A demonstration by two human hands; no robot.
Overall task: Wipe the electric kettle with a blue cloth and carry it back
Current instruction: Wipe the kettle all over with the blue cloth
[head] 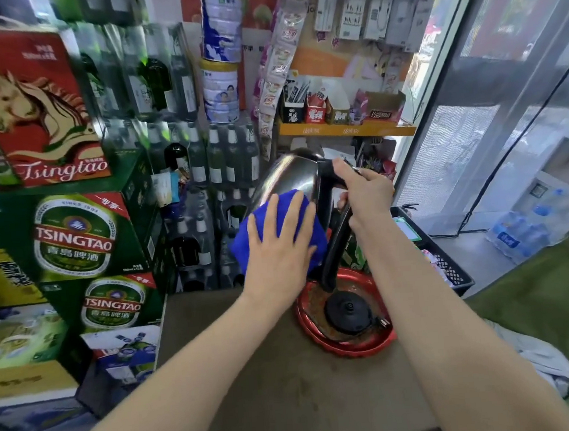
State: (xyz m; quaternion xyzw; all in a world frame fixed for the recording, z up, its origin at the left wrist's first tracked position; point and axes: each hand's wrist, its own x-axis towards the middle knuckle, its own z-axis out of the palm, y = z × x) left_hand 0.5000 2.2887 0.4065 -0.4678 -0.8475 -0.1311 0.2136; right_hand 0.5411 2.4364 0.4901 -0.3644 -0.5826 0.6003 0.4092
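From my seat at the controls, the electric kettle [290,177] reads as a rigid, polished steel shell: hard, slick under a bare palm, and probably not heavy, though I can't see whether there is water inside. The blue cloth [316,223] is soft and thick, so it gives the friction the metal lacks. The sensible place to take hold is the black handle [336,238], and that is where the right hand [363,191] is, fingers curled round its upper end with the thumb on top. The left hand [279,250] lies flat, fingers straight and spread, pressing the cloth against the near side of the steel body.

The kettle hangs tilted in the air between the two hands, its top leaning away from me, lifted clear of its round black base [348,309]. That base sits in a red tray [321,342] at the far right edge of the brown table [274,388], directly below the handle's lower end. I judge the wiping to be under way, with the return to the base not yet made. With the shell this slippery, I would leave all the weight on the handle grip and keep the cloth hand pushing only
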